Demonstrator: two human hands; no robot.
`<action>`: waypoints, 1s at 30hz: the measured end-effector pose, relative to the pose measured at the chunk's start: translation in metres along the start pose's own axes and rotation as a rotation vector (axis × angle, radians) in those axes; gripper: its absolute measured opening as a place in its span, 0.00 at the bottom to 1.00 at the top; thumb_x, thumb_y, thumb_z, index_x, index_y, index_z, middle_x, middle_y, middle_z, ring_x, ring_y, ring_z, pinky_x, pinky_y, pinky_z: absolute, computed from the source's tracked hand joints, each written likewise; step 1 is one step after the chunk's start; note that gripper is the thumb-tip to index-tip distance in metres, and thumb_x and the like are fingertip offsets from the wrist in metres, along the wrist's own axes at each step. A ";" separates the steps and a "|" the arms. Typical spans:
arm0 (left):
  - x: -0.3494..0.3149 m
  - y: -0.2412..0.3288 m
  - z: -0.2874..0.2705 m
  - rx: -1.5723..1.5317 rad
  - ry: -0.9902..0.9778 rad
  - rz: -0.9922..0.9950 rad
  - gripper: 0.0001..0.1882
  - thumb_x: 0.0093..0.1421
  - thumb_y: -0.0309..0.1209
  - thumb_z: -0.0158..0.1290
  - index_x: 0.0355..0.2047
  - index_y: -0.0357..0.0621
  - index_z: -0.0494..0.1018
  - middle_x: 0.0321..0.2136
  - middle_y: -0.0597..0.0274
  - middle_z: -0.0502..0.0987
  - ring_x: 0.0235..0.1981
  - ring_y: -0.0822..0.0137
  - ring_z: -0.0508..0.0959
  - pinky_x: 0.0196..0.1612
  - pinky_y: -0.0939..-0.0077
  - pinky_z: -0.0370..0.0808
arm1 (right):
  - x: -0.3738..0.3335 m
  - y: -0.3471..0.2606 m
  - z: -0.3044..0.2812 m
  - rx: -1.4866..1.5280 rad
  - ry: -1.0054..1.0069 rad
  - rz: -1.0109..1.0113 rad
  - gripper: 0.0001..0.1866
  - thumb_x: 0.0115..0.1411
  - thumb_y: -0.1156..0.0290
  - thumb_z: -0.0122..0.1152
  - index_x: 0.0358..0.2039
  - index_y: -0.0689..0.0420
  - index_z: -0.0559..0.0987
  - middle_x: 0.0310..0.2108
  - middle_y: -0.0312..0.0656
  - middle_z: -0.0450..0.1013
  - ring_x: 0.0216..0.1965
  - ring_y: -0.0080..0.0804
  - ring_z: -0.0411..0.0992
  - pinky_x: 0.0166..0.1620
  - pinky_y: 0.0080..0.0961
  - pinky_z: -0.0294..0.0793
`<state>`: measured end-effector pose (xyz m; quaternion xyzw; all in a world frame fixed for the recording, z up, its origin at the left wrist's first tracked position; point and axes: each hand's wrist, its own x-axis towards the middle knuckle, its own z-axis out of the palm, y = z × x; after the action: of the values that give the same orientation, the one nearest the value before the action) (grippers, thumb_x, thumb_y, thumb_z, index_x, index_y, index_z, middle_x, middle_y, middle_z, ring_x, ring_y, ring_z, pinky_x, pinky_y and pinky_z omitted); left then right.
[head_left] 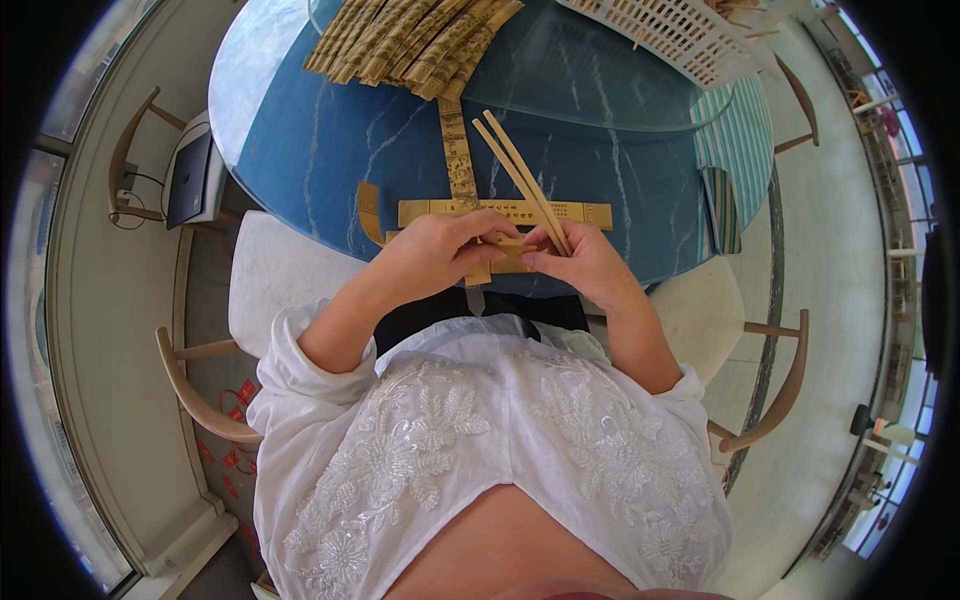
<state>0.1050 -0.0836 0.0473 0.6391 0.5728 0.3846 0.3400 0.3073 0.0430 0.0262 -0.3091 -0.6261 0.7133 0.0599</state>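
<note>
A pair of wooden chopsticks point(520, 172) slants up and to the left from my right hand point(588, 263), which is closed around their lower ends. My left hand point(450, 245) has its thumb and fingers closed on a gold paper sleeve point(514, 260) at the table's near edge. The right fingertips also touch this sleeve. Just beyond the hands, a printed gold paper strip point(575, 212) lies crosswise. Another gold strip point(456, 150) runs lengthwise, partly under it. To the left of them a short gold strip point(369, 208) curls up.
Filled gold sleeves point(405, 45) lie stacked at the far left of the blue marbled table point(350, 150). A white slotted basket point(690, 45) with chopsticks stands far right. A folded striped cloth point(722, 210) rests at the right edge. A laptop point(190, 178) sits on a chair at left.
</note>
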 end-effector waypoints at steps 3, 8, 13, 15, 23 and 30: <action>0.001 -0.002 -0.003 -0.053 -0.046 -0.004 0.13 0.60 0.27 0.58 0.46 0.45 0.75 0.30 0.56 0.82 0.33 0.59 0.83 0.36 0.71 0.77 | 0.003 0.007 0.000 -0.020 -0.015 0.005 0.12 0.57 0.76 0.68 0.41 0.61 0.79 0.32 0.34 0.77 0.34 0.17 0.75 0.38 0.14 0.73; 0.001 -0.008 -0.002 -0.034 -0.055 0.046 0.13 0.58 0.23 0.59 0.45 0.44 0.77 0.31 0.58 0.81 0.32 0.60 0.81 0.35 0.72 0.76 | 0.000 0.000 0.003 0.058 -0.053 0.011 0.13 0.58 0.76 0.68 0.43 0.61 0.78 0.35 0.35 0.77 0.36 0.19 0.75 0.41 0.16 0.75; 0.003 -0.001 0.000 0.180 -0.043 0.225 0.11 0.56 0.27 0.60 0.41 0.47 0.79 0.31 0.60 0.79 0.32 0.58 0.79 0.35 0.68 0.75 | 0.003 0.004 0.002 0.107 -0.067 -0.017 0.14 0.58 0.76 0.67 0.44 0.62 0.77 0.37 0.37 0.78 0.38 0.21 0.77 0.43 0.18 0.75; 0.003 -0.001 0.003 0.244 -0.025 0.233 0.10 0.56 0.29 0.60 0.40 0.49 0.79 0.30 0.61 0.78 0.32 0.57 0.79 0.35 0.66 0.75 | 0.002 0.004 0.001 0.074 -0.063 -0.029 0.14 0.59 0.76 0.67 0.44 0.62 0.76 0.37 0.38 0.78 0.39 0.22 0.77 0.44 0.19 0.75; 0.006 0.000 0.010 0.320 0.006 0.287 0.07 0.57 0.31 0.59 0.37 0.48 0.78 0.30 0.62 0.77 0.32 0.58 0.78 0.34 0.66 0.74 | 0.000 0.001 0.001 0.084 -0.036 -0.036 0.15 0.58 0.79 0.65 0.46 0.63 0.75 0.36 0.41 0.79 0.39 0.24 0.78 0.45 0.20 0.77; 0.008 -0.002 0.009 0.333 -0.012 0.275 0.06 0.58 0.31 0.58 0.36 0.49 0.78 0.28 0.63 0.76 0.31 0.58 0.78 0.33 0.66 0.74 | 0.001 -0.001 0.000 0.018 -0.048 -0.037 0.16 0.58 0.81 0.62 0.48 0.63 0.73 0.36 0.40 0.78 0.39 0.24 0.77 0.45 0.20 0.76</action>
<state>0.1124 -0.0756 0.0415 0.7608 0.5339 0.3233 0.1775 0.3065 0.0437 0.0268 -0.2796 -0.6267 0.7249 0.0605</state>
